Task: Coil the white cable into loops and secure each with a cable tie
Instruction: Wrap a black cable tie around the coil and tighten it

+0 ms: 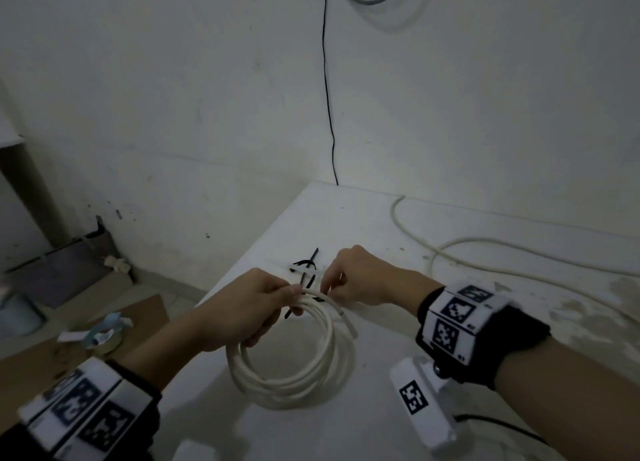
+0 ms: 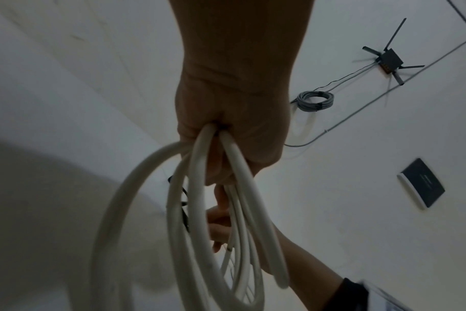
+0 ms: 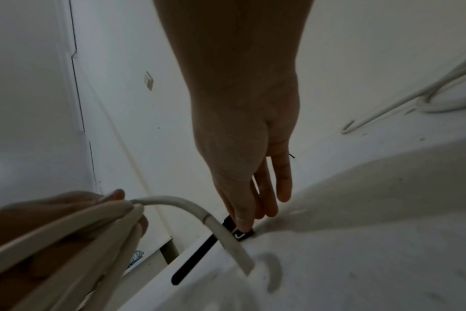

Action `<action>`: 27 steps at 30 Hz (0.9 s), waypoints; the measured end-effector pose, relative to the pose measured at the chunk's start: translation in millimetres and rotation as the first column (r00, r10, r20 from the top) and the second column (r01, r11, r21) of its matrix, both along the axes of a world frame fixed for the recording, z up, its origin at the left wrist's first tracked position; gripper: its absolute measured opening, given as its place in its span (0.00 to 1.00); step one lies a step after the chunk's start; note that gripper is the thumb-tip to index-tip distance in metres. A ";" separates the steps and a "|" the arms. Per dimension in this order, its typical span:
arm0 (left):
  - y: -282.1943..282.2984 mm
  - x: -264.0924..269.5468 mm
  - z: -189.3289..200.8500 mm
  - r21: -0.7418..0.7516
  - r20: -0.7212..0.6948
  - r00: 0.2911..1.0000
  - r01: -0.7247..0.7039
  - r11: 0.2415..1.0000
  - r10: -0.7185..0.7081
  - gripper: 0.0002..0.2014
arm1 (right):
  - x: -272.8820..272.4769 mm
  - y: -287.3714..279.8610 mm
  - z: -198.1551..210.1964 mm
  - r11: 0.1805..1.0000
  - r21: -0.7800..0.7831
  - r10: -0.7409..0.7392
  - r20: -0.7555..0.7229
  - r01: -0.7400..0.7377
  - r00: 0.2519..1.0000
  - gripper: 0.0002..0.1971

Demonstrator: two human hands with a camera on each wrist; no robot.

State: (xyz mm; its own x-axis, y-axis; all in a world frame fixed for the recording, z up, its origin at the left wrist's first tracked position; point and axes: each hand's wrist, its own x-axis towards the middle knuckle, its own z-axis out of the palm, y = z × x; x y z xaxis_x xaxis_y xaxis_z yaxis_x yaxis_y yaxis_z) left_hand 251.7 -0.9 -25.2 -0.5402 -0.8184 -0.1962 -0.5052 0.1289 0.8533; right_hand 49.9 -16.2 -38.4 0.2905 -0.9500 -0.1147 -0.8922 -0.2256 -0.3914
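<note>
My head camera looks forward and down from above at the white surface [image 1: 398, 374] and the wall behind. My left wrist camera sits close behind the left hand [image 2: 232, 130], tilted up toward the wall. My right wrist camera looks along the right hand [image 3: 248, 147] down at the surface. All three share the coiled white cable [image 1: 294, 356].

Dim, flat light is leaving all three views grey and grainy, with corners darkening. Wide-angle lenses are bending wall lines at the edges. Motion blur is smearing the white cable [image 2: 136, 202] in the left wrist view's lower half.
</note>
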 end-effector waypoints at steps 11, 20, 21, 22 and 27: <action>3.1 -17.5 0.2 0.090 -0.103 0.995 0.005 0.996 0.005 0.18 | -38.5 17.4 42.4 0.998 0.061 -0.029 0.339 0.009 0.940 0.11; 21.7 -55.0 13.7 -0.042 -0.179 0.982 0.059 0.997 -0.065 0.20 | -65.0 61.1 67.4 0.965 0.068 -0.221 0.731 0.253 0.645 0.12; 24.6 -60.8 15.9 -0.083 -0.176 0.982 0.061 0.995 -0.075 0.20 | -68.3 66.6 69.2 0.954 0.041 -0.225 0.754 0.298 0.617 0.13; 28.0 -67.2 18.5 -0.124 -0.170 0.982 0.066 0.990 -0.087 0.20 | -71.6 72.3 70.6 0.940 0.016 -0.229 0.772 0.342 0.593 0.12; 46.3 -109.1 38.2 -0.339 -0.146 0.977 0.097 0.936 -0.154 0.18 | -93.3 104.9 79.5 0.832 -0.009 -0.286 0.850 0.554 0.443 0.09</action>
State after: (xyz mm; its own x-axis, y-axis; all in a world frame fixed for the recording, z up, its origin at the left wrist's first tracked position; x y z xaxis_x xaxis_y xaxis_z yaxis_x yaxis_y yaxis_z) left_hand 142.6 45.3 13.0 -0.6443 -0.7446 0.1743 -0.3200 0.4695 0.8229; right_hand -43.3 88.7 41.1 -0.3171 -0.9282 0.1947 -0.2444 -0.1183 -0.9624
